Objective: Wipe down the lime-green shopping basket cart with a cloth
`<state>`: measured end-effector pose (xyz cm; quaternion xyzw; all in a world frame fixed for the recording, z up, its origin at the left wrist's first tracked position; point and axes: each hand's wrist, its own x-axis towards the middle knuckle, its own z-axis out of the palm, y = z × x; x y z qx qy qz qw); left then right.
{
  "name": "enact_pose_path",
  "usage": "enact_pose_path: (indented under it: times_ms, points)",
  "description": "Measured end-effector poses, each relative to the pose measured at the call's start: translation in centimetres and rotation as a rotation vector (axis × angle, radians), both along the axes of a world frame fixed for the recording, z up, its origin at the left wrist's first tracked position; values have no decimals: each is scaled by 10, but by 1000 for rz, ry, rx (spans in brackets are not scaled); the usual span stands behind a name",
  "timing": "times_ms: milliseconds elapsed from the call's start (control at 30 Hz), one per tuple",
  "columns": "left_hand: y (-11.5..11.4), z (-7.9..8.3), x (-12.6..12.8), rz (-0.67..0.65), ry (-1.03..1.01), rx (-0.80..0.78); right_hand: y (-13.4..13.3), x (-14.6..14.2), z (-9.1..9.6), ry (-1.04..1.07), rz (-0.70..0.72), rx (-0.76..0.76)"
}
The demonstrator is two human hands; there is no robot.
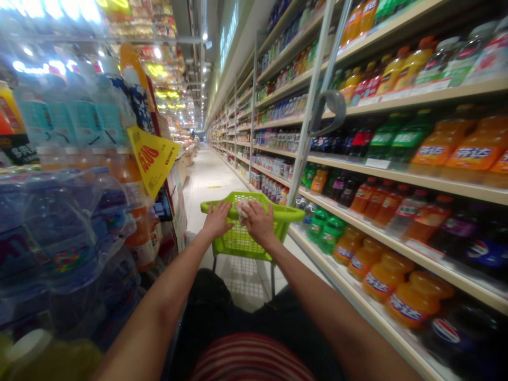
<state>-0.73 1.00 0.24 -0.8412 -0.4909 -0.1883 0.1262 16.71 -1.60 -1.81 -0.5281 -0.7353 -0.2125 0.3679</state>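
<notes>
The left hand [217,218] lies at the centre of the frame with its fingers extended and slightly parted over the rim, thumb toward the middle. Just beside it, the right hand [260,221] has its fingers bent around a crumpled white tissue-like wad [242,211] at its thumb side; whether the wad also presses on the rim cannot be told.

Both hands touch the bright green plastic shopping cart [232,245] at centre. Its near rim runs left to right, and its body points up the frame, along the aisle. Pale floor shows through its latticed basket.

Both bare forearms reach up from the lower corners and converge at the cart, above dark trousers [210,296] and a red-and-white striped top [250,357] at bottom centre.

Along the right side, long pale shelves [397,172] hold upright bottles, including squat orange plastic bottles [413,301] at lower right. At left stand film-wrapped clear bluish bottles [59,227], below a yellow paper price sign [153,159] tilted at an angle.
</notes>
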Motion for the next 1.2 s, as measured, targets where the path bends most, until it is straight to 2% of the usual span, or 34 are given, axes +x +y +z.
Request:
enact_pose_path:
  times_ms: [133, 367, 467, 600, 733, 833, 900, 967, 1100, 1200]
  points:
    - [-3, 1, 3, 10, 6, -1, -7, 13, -2, 29, -64, -3]
    - [-7, -1, 10, 16, -2, 26, 4, -10, -3, 35, -93, 21]
    - [-5, -2, 9, 15, -1, 32, 7, -5, -2, -4, -55, 32]
    - [-4, -3, 6, 19, 12, 29, 1, 32, -9, -30, -45, 77]
    - [-4, -3, 6, 21, 11, 16, -3, 87, -21, 16, -158, 140]
    - [-6, -3, 9, 22, -2, 18, -2, 112, -26, 86, -212, 165]
    - [-6, -3, 11, 26, -8, 13, -1, 111, -28, 151, -245, 178]
    - [-6, -3, 12, 33, -12, 4, 1, 98, -30, 190, -255, 191]
    - [-5, -2, 8, 35, -13, -6, 2, 73, -32, 144, -155, 186]
    - [-3, -1, 2, 29, -9, -6, 2, 82, -29, 74, -106, 158]
